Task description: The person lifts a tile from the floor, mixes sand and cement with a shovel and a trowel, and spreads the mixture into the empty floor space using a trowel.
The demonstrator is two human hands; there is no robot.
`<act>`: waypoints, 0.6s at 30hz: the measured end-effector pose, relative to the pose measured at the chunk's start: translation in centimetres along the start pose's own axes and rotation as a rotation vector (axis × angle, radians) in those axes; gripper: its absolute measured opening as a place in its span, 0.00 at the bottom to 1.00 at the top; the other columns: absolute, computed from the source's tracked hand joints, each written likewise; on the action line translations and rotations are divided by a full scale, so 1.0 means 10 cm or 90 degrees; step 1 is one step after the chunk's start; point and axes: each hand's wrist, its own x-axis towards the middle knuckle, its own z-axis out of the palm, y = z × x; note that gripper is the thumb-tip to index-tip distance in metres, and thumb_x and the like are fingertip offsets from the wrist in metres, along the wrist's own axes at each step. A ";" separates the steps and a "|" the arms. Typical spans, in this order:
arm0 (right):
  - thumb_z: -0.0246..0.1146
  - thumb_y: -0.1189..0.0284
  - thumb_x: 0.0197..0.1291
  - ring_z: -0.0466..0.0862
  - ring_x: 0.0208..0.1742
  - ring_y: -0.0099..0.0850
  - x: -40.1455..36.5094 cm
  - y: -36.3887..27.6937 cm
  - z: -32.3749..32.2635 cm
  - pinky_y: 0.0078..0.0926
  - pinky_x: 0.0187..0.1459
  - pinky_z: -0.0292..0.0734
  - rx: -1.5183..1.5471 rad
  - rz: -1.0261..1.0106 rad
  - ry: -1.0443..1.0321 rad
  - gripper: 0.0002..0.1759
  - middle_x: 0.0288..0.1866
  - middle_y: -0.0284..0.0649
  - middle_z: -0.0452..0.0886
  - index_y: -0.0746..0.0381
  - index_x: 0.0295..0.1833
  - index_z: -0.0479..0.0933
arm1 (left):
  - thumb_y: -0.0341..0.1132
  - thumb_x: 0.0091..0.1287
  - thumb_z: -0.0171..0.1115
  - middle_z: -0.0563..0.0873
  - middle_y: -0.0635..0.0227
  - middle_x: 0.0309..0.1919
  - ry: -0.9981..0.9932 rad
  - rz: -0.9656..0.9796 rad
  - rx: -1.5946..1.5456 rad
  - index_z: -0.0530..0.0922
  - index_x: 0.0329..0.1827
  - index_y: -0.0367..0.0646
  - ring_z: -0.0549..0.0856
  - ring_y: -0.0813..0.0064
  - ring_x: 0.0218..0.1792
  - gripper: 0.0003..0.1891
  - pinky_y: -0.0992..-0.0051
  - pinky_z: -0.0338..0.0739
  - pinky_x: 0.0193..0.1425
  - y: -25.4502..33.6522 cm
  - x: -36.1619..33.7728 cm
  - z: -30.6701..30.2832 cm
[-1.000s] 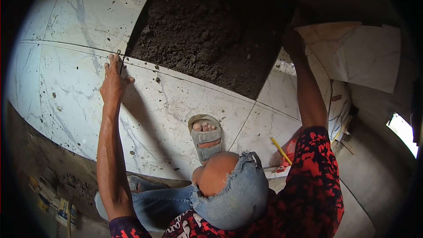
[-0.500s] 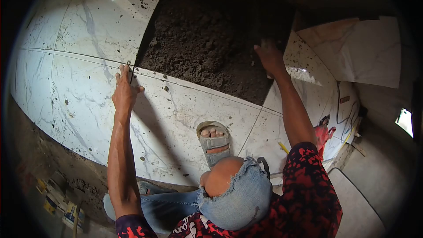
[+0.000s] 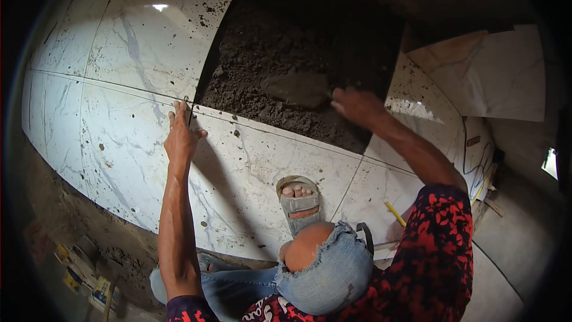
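My right hand point(image 3: 359, 106) is closed around the handle of a trowel point(image 3: 298, 89). Its broad, mud-coated blade lies flat over the dark loose soil point(image 3: 244, 83) in a gap among the floor tiles. On the left, my left hand point(image 3: 182, 134) leans with outstretched fingers on a white marbled tile point(image 3: 256, 149), thumb apart. Its fingertips touch the tile joint near the corner of the soil patch. A small thin dark piece point(image 3: 186, 100), too small to name, sticks up beside them.
My sandalled foot point(image 3: 300, 203) stands on the tile in front of the soil. A loose tile point(image 3: 494, 71) leans at the right. A yellow stick point(image 3: 395, 214) lies near my right elbow. Bags and debris point(image 3: 95, 286) sit at lower left.
My right hand has swung left and toward me over the soil, bringing the trowel blade into plain sight. My left hand stays at the tile corner. The whole view has shifted slightly.
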 end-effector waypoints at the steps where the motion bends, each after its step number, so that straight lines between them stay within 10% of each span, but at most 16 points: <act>1: 0.53 0.62 0.66 0.83 0.39 0.48 0.08 0.11 -0.11 0.46 0.38 0.79 -0.012 0.022 0.024 0.14 0.42 0.53 0.79 0.61 0.48 0.69 | 0.34 0.47 0.74 0.56 0.69 0.74 -0.007 -0.005 0.001 0.55 0.73 0.53 0.56 0.61 0.74 0.49 0.62 0.70 0.64 0.00 0.00 0.00; 10: 0.49 0.58 0.65 0.84 0.31 0.43 0.60 0.85 -0.16 0.42 0.33 0.78 0.032 0.109 0.315 0.21 0.32 0.49 0.81 0.62 0.54 0.70 | 0.34 0.47 0.74 0.54 0.66 0.75 -0.021 -0.002 -0.018 0.53 0.74 0.53 0.56 0.58 0.74 0.50 0.61 0.68 0.66 0.01 -0.01 -0.02; 12: 0.48 0.51 0.67 0.77 0.22 0.31 0.30 0.77 -0.30 0.34 0.24 0.74 0.510 0.344 0.077 0.25 0.28 0.41 0.76 0.60 0.58 0.67 | 0.34 0.46 0.74 0.54 0.66 0.75 -0.019 -0.007 -0.023 0.53 0.74 0.53 0.56 0.58 0.74 0.50 0.61 0.68 0.66 0.02 -0.02 -0.04; 18: 0.49 0.46 0.65 0.72 0.19 0.27 0.39 0.61 0.29 0.31 0.20 0.71 0.943 0.457 0.172 0.25 0.25 0.35 0.71 0.58 0.47 0.67 | 0.32 0.46 0.74 0.56 0.66 0.74 -0.018 -0.012 -0.019 0.54 0.74 0.52 0.56 0.58 0.73 0.50 0.60 0.69 0.65 0.05 0.00 -0.04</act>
